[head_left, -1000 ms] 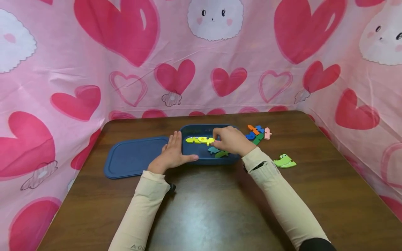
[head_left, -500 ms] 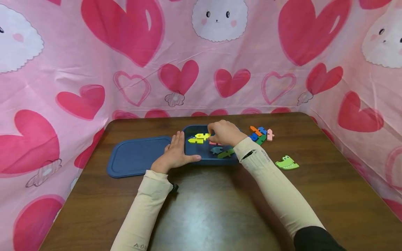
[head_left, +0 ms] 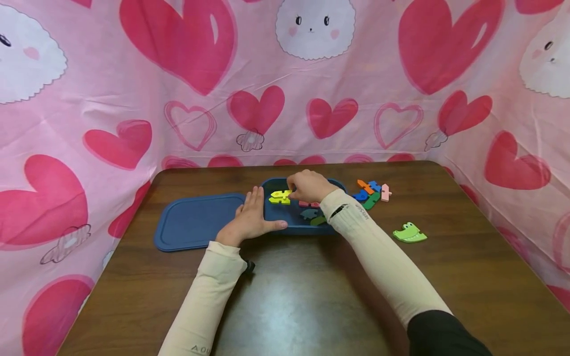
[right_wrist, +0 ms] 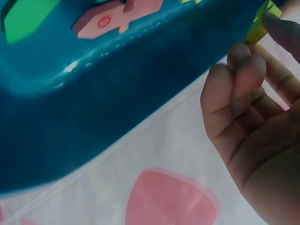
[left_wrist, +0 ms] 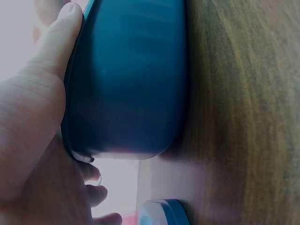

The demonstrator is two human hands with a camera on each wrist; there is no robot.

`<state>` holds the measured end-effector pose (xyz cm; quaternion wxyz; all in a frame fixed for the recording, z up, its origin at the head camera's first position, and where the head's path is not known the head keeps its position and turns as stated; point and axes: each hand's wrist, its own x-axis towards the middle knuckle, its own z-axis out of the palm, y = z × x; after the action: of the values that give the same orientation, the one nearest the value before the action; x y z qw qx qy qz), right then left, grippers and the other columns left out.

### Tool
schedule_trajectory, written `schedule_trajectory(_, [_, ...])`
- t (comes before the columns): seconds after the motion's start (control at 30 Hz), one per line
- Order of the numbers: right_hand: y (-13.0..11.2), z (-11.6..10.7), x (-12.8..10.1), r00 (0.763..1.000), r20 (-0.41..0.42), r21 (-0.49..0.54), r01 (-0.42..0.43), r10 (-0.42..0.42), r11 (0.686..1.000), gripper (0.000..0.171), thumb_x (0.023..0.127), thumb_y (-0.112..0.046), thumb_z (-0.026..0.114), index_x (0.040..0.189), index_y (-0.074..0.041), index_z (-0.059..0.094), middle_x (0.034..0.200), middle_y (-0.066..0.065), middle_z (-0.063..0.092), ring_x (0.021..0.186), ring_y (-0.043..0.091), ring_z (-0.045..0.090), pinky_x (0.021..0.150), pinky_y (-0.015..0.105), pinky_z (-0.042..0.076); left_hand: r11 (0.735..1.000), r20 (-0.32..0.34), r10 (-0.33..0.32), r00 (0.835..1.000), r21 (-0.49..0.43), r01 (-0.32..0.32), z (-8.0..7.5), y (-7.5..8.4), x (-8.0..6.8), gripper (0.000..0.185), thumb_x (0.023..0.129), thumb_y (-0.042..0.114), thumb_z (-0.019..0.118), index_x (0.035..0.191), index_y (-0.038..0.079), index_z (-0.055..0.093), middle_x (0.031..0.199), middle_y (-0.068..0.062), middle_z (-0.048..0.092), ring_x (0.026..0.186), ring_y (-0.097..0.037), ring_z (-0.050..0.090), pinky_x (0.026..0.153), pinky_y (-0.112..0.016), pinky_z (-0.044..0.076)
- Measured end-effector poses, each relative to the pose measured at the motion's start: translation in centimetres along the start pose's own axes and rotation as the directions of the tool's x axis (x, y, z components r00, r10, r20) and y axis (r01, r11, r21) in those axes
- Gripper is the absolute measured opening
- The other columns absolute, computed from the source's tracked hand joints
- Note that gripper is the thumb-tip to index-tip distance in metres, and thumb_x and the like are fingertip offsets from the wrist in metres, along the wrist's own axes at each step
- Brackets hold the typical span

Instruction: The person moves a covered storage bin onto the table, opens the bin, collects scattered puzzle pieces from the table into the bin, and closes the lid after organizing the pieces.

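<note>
A dark blue container (head_left: 272, 226) stands on the brown table, with its flat lid (head_left: 196, 222) lying to its left. My left hand (head_left: 258, 212) rests straight-fingered against the container's left wall (left_wrist: 131, 84), its thumb (left_wrist: 56, 42) along the front. Over the far left corner, my right hand (head_left: 291, 194) pinches a yellow puzzle piece (head_left: 279, 197), which also shows at the fingertips in the right wrist view (right_wrist: 260, 23). Inside lie a pink piece (right_wrist: 117, 14), a teal piece (head_left: 308, 213) and a green piece (head_left: 318, 221).
A small pile of coloured puzzle pieces (head_left: 370, 192) sits right of the container. A green crocodile-head piece (head_left: 409, 232) lies nearer, on the right. Pink heart-patterned cloth walls the table on three sides.
My right hand has moved the yellow piece left and toward the far corner of the container. The left hand has stayed against the container's side.
</note>
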<state>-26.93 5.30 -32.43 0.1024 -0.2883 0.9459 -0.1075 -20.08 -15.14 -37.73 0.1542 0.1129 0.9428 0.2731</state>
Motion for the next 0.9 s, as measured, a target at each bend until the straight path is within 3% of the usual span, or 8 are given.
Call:
schedule_trajectory(0.33, [0.0,0.6,1.6,0.998,0.065,0.013,0.001,-0.001,1.0,0.018,0.092,-0.029,0.078,0.093,-0.012,0.071,0.081,0.001,0.065,0.073,0.019,0.059,0.068,0.032,0.053,1.0,-0.005,0.007,1.0,0.014,-0.007,0.1,0.0,0.0,0.131,0.08,0.077,0.064,0.16,0.008,-0.013,0.168,-0.012,-0.012,0.152,-0.032,-0.012,0.118,-0.061,0.003])
schedule_trajectory(0.63, [0.2,2.0,2.4,0.975,0.215,0.022,-0.055,0.049,0.998,0.021,0.093,-0.027,0.076,0.106,-0.01,0.075,0.089,0.0,0.069,0.077,0.018,0.063,0.071,0.032,0.054,1.0,-0.021,0.006,1.0,0.027,-0.006,0.2,0.2,0.1,0.126,0.085,0.07,0.067,0.16,0.007,-0.012,0.168,-0.013,-0.01,0.153,-0.032,-0.01,0.118,-0.06,0.004])
schedule_trajectory(0.77, [0.4,2.5,2.6,0.98,0.191,0.023,-0.053,0.048,0.998,0.024,0.092,-0.03,0.077,0.105,-0.01,0.075,0.088,-0.001,0.068,0.077,0.018,0.061,0.07,0.032,0.053,1.0,-0.025,0.01,1.0,0.026,-0.01,0.2,0.2,0.1,0.126,0.084,0.07,0.067,0.161,0.007,-0.011,0.168,-0.013,-0.009,0.153,-0.033,-0.009,0.118,-0.06,0.005])
schedule_trajectory(0.9, [0.7,2.3,2.6,0.993,0.114,0.05,-0.042,0.036,0.998,0.021,0.093,-0.031,0.076,0.094,-0.01,0.072,0.079,0.002,0.066,0.07,0.019,0.06,0.065,0.032,0.052,1.0,-0.024,0.012,1.0,0.026,-0.011,0.2,0.1,0.0,0.128,0.083,0.072,0.067,0.161,0.007,-0.011,0.168,-0.013,-0.009,0.153,-0.032,-0.01,0.118,-0.06,0.005])
